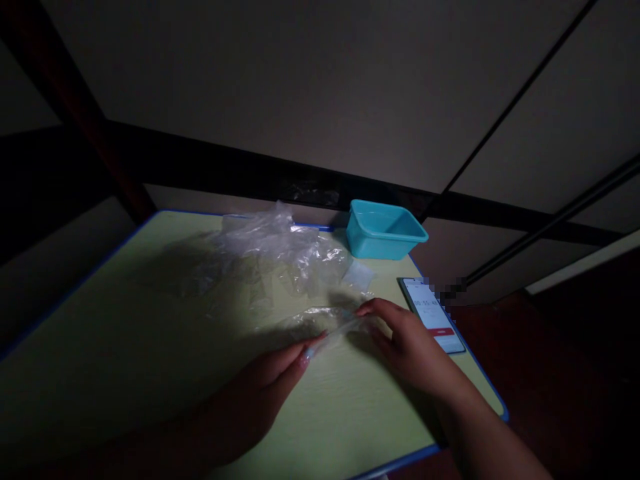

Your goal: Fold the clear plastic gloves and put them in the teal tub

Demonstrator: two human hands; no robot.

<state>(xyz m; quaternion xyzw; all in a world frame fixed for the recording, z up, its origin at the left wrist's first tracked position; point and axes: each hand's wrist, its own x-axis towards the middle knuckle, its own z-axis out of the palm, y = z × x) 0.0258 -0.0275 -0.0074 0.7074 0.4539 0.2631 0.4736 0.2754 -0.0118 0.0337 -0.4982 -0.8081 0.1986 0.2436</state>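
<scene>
A clear plastic bag [337, 331] is stretched between my two hands, low over the table. My left hand [273, 380] pinches its near left edge between thumb and fingers. At the bag's far right end, my right hand [403, 340] is closed on the film, its fingertips partly hidden. Just beyond my hands lies a loose heap of crumpled clear plastic bags [273, 243]. A small pale, flat piece [358, 274] rests at the heap's right side.
A turquoise plastic basket [387, 243] stands at the table's back right corner. A phone [433, 317] showing a timer lies along the right edge, beside my right hand. The pale green table [125, 347] has a blue rim; a panelled wall [280, 87] rises behind it.
</scene>
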